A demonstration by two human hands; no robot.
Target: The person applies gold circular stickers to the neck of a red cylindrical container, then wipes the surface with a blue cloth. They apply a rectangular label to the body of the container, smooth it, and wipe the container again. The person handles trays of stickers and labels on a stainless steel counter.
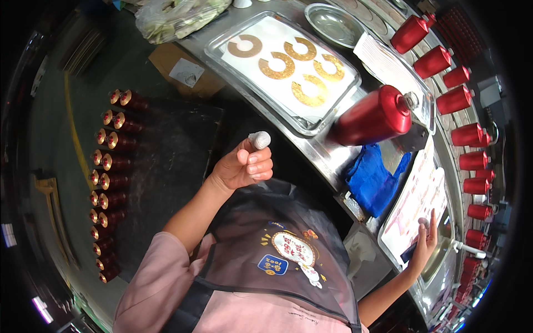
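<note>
My left hand (244,164) is raised in front of the dark apron, its fingers curled in; a white cover wraps the tip of one finger. I see nothing held in it. My right hand (425,247) reaches over a white sheet with pink and red prints (419,191), its fingers stretched out, a greyish cover on one fingertip. Under that hand lies a dark blue piece (409,253); whether they touch I cannot tell. A large glossy red bottle (375,116) lies tilted above the metal bench, its silvery neck to the right. Next to it is a crumpled blue cloth (372,180).
A metal tray (214,53) holds several gold C-shaped pieces (277,65) on white paper. Behind it stands a round metal bowl (335,25). Several red bottles (466,135) line the right side. More red, gold-ended bottles (114,139) stand at the left, beside a cardboard box (166,58).
</note>
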